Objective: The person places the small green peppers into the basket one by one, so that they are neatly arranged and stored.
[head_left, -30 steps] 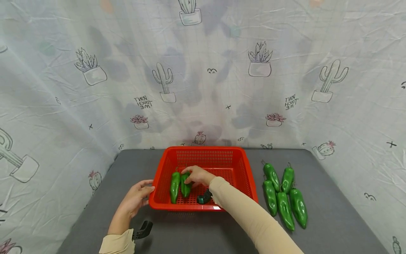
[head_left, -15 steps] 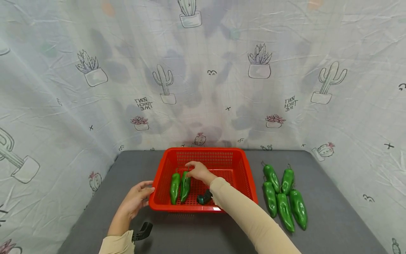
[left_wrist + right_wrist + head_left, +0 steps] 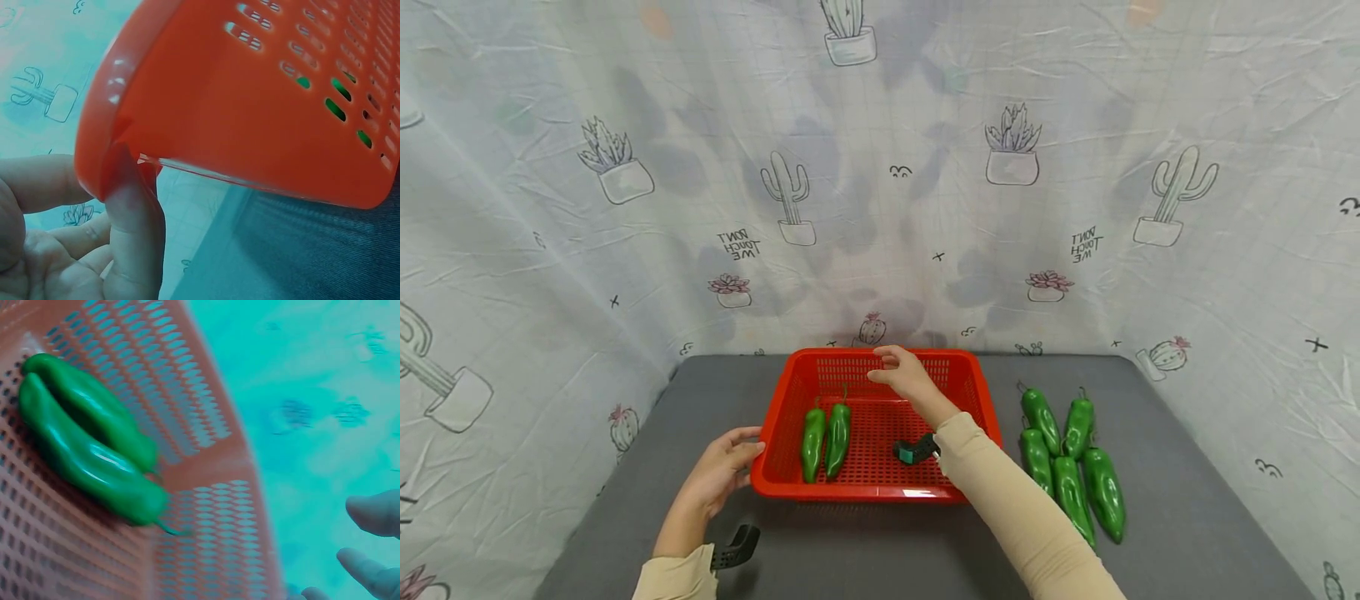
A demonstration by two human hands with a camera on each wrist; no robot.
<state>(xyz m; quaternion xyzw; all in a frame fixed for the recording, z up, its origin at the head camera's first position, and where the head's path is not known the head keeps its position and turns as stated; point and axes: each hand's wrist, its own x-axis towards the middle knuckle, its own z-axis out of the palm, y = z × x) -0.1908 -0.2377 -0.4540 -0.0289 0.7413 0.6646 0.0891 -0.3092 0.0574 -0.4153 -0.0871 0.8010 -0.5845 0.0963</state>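
Observation:
A red plastic basket (image 3: 857, 492) with slotted walls stands on the grey table. My left hand (image 3: 726, 467) holds its left rim; in the left wrist view the thumb (image 3: 134, 231) and a finger pinch the rim (image 3: 94, 144) between them. Inside, along the left side, two green peppers (image 3: 838, 442) lie side by side, stems away from me. The right wrist view shows both, the nearer pepper (image 3: 87, 456) with its stem bent. Above the basket's far part hovers my right hand (image 3: 910, 375), fingers apart and holding nothing.
Several green peppers (image 3: 1102, 492) lie grouped on the table (image 3: 1180, 500) right of the basket, one partly behind my right sleeve. Behind the table hangs a pale curtain (image 3: 925, 208) printed with cacti. A black wrist mount (image 3: 917, 451) sits at each wrist.
My right hand has let go of the right-hand pepper in the basket, then lifted away and moved to the right. That pepper now lies beside the other. My left hand stays at the rim.

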